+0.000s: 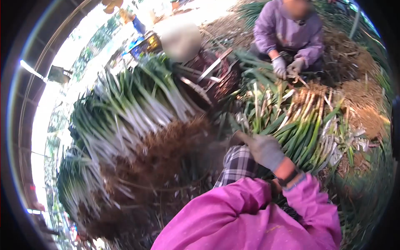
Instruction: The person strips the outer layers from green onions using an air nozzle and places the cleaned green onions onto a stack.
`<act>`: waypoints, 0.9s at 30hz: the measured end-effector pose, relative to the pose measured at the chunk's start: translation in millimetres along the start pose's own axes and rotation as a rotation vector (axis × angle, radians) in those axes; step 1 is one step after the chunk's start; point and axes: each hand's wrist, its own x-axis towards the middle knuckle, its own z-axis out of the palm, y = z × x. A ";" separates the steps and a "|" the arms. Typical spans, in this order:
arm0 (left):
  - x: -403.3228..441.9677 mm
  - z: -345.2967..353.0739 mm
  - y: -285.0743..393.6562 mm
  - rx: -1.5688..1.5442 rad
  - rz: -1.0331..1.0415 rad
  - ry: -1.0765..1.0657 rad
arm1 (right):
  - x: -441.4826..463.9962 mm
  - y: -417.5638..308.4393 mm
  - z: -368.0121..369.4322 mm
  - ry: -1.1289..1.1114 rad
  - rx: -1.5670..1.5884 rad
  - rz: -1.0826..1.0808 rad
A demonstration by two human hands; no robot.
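My right hand (265,152), in a grey glove with a dark band at the wrist, is closed above my plaid-covered knee (240,160). Its fingers reach left to a blurred brown object (241,137) that I cannot make out. My left sleeve (250,189) ends behind the right wrist, where a little skin shows; the left hand's fingers are hidden. Just right of the gloved hand lie green onions with long leaves (306,132), their pale root ends pointing away. Standing bundles of green onions (137,100) with brown, earthy roots (175,135) fill the left side.
Opposite me a person in a purple checked top (287,31) crouches, gloved hands (287,68) together over the far onions. A reddish woven basket (227,81) and a blurred pale round object (181,41) are beyond the bundles. Dry straw (364,100) covers ground at right.
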 end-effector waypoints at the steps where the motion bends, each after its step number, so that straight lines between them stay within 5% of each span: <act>1: 0.4 -6.7 0.8 -0.013 -0.011 0.002 | 26.3 -23.7 1.0 -0.041 0.028 -0.177; 4: 15.6 -19.8 3.1 -0.005 0.008 0.008 | 75.8 -87.1 -9.6 -0.206 0.199 -0.546; 6: 21.3 -12.6 5.7 0.019 0.040 -0.004 | 64.0 -90.3 -46.1 -0.404 0.104 -0.498; 12: 14.0 5.6 1.0 0.070 0.111 0.001 | -97.6 44.7 -11.6 0.349 0.257 0.177; 14: 6.6 8.2 -3.8 0.073 0.122 0.008 | -150.3 62.7 -4.0 0.248 0.202 0.562; 17: 0.5 7.1 -3.4 0.091 0.153 0.022 | -209.3 93.5 77.5 0.197 -0.017 0.542; 20: -1.8 8.0 -2.1 0.099 0.187 0.049 | -189.8 93.6 69.7 -0.225 0.068 0.703; 27: 2.4 9.6 3.6 0.132 0.268 0.131 | -188.5 98.4 74.5 -0.316 0.039 0.748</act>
